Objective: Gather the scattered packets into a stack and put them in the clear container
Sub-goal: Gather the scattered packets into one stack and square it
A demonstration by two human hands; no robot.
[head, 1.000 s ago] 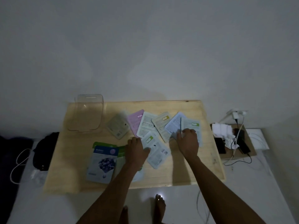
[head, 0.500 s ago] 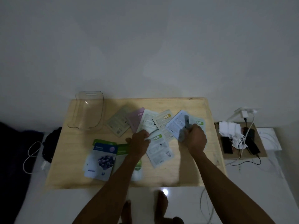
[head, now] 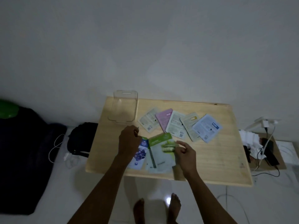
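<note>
A pale wooden rectangular surface carries a scatter of flat foil packets. Along its far side five lie fanned and overlapping: a grey-green packet, a pink packet, a white packet, a beige packet and a light blue packet. Nearer the front edge, a green-topped packet rests on other pale packets, beside a blue packet with dark berries. The left hand hangs over the blue packet with fingers curled loosely; whether it grips anything I cannot tell. The right hand is half open, its fingertips at the green-topped packet's right edge. The clear plastic container stands empty at the far left corner, apart from all packets
</note>
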